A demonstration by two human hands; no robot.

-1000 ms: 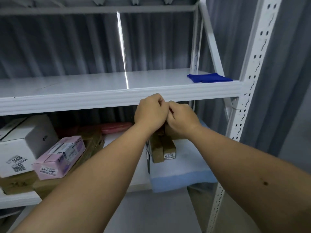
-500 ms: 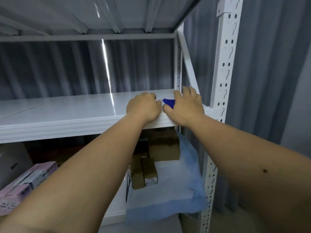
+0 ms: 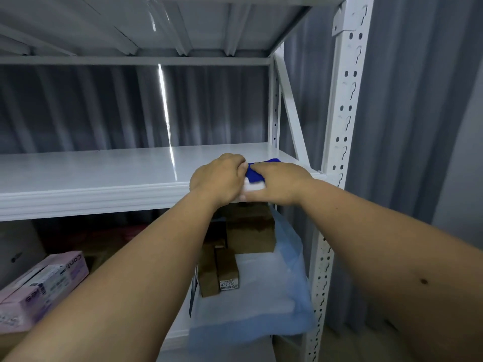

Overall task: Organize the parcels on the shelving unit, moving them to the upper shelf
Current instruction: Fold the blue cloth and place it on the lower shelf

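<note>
Both my hands meet at the front right edge of the white upper shelf [image 3: 91, 173]. A flat dark blue parcel [image 3: 254, 175] lies there, mostly covered by them. My left hand [image 3: 219, 176] has curled fingers that pinch its left edge. My right hand [image 3: 281, 182] lies over its right part, fingers on top and thumb under the shelf lip. On the lower shelf stand a brown cardboard box [image 3: 249, 232], two small brown boxes [image 3: 218, 270], a pale blue bagged parcel [image 3: 261, 312] and a pink box [image 3: 44, 286].
A white perforated upright post [image 3: 342, 152] and a diagonal brace [image 3: 290, 105] bound the shelf on the right. Grey curtain hangs behind and beside the unit. The shelf above [image 3: 156, 24] forms a ceiling. A reddish packet [image 3: 130, 231] lies dim at the lower shelf's back.
My hands rose from in front of the lower shelf to the upper shelf's edge and closed onto the blue parcel. The right fingers, straight half a second ago, have curled over it.
</note>
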